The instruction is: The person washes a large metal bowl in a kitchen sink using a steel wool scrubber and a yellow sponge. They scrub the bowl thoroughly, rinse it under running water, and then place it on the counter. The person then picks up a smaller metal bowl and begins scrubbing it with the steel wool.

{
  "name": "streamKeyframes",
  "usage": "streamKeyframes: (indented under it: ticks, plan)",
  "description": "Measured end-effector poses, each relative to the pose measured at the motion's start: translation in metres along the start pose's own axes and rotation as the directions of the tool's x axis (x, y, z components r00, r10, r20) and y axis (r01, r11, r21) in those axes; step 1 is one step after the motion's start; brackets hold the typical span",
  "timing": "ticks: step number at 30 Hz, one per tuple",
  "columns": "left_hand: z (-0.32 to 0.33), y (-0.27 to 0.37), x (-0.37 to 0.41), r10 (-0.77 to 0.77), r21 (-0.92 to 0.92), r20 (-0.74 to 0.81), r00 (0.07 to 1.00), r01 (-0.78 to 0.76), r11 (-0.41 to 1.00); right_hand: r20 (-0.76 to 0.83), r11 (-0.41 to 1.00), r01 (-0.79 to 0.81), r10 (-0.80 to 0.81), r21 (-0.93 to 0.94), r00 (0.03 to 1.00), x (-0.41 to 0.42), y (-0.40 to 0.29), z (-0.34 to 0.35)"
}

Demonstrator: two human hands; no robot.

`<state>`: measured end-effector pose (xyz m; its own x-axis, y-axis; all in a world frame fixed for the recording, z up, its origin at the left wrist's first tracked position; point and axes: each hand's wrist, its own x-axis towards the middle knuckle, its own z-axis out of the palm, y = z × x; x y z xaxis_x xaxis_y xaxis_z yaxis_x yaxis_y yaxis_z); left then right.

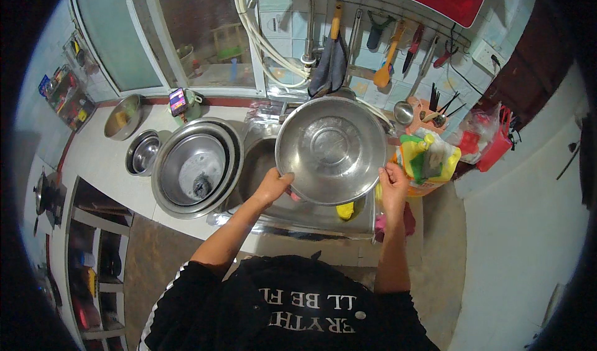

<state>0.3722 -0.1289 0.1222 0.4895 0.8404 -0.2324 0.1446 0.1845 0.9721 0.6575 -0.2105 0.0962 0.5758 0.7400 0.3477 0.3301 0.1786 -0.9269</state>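
Between my two hands I hold a large stainless steel basin (332,150) over the sink (280,215), its hollow side towards me. My left hand (273,186) grips the rim at the lower left, thumb on the inner side. At the lower right my right hand (394,183) pinches the same rim. Part of the sink is hidden under the basin. A yellow cloth or sponge (345,211) shows in the sink below it. Left of the sink stand nested steel basins (161,183), with suds and a steel wool scrubber (202,185) in the inner one.
Farther left are small nested steel bowls (144,152) and a bowl (123,117). A phone (177,101) leans near the window. Behind the sink rises a curved faucet (310,29). Utensils such as a wooden spoon (382,76) hang on the wall. A yellow detergent jug (447,162) stands at right.
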Motion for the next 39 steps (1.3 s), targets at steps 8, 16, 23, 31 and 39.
streamKeyframes:
  ticks: [8,16,23,31,39]
  plan:
    - [0.006,0.027,-0.007,0.103,-0.115,0.091,0.991,-0.092,0.989,0.080,0.999,0.044,-0.042,-0.019,0.996,0.002,-0.053,-0.023]
    - [0.007,0.019,0.000,0.189,-0.473,0.281,0.941,-0.036,0.881,-0.155,0.974,0.165,-0.189,-0.158,0.970,-0.005,-0.074,-0.025]
    - [0.000,-0.048,0.005,0.399,0.843,0.144,0.906,-0.324,0.430,-0.148,0.993,0.011,-0.028,-0.113,0.989,-0.011,-0.106,-0.033]
    - [0.000,0.010,-0.010,0.259,-0.093,0.114,0.959,-0.250,0.964,-0.214,0.991,0.075,-0.097,-0.108,0.972,-0.014,-0.091,-0.032]
    - [0.021,0.033,-0.037,0.327,-0.334,0.127,0.936,-0.270,0.903,-0.150,0.999,0.019,-0.024,-0.032,0.988,-0.021,-0.108,-0.030]
